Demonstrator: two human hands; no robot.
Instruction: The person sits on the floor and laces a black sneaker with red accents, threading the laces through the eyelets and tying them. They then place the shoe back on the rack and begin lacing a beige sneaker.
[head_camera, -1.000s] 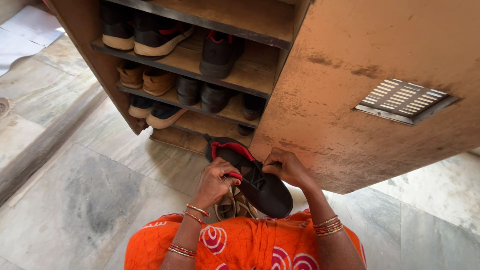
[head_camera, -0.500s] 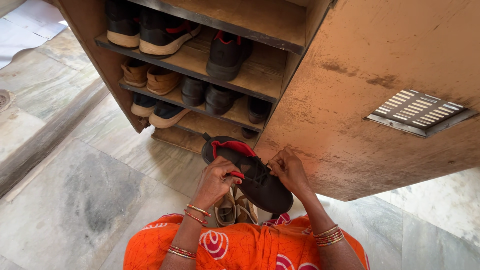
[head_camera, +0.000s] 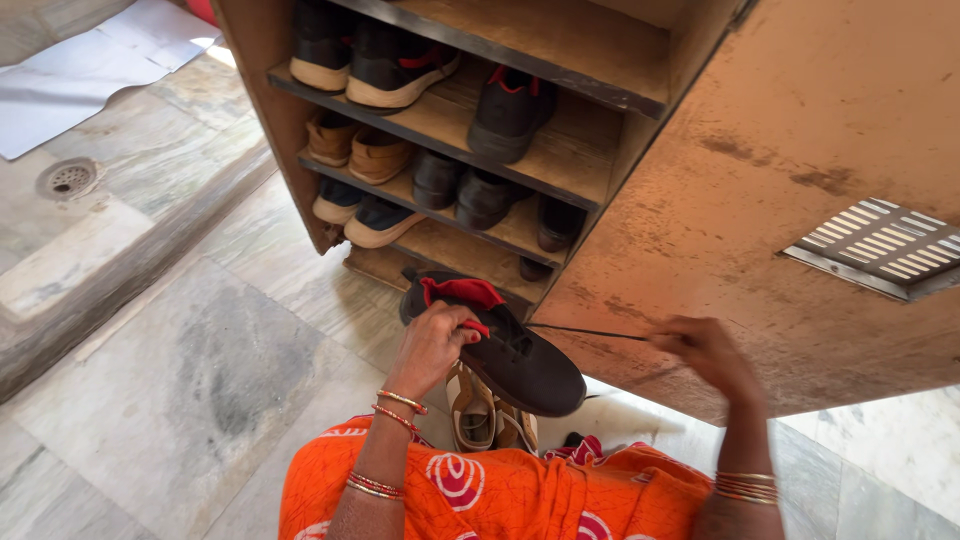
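A black shoe (head_camera: 520, 365) with a red lining is held low in front of me, just before the wooden shoe rack (head_camera: 560, 165). My left hand (head_camera: 432, 345) grips its red tongue and collar. Out to the right, my right hand (head_camera: 705, 352) pinches a thin black shoelace (head_camera: 585, 331) that stretches taut from the shoe's eyelets. Under the shoe lies a tan sandal (head_camera: 472, 405) on the floor.
The rack's open door (head_camera: 800, 150) with a metal vent (head_camera: 885, 245) hangs at the right, close to my right hand. Several dark and tan shoes fill the shelves. The floor is grey marble with a raised step (head_camera: 110, 290) and a round drain (head_camera: 68, 178) at left.
My right hand has moved from the shoe's laces out to the right, drawing the lace tight. The camera view has shifted left. My left hand keeps its grip on the shoe.
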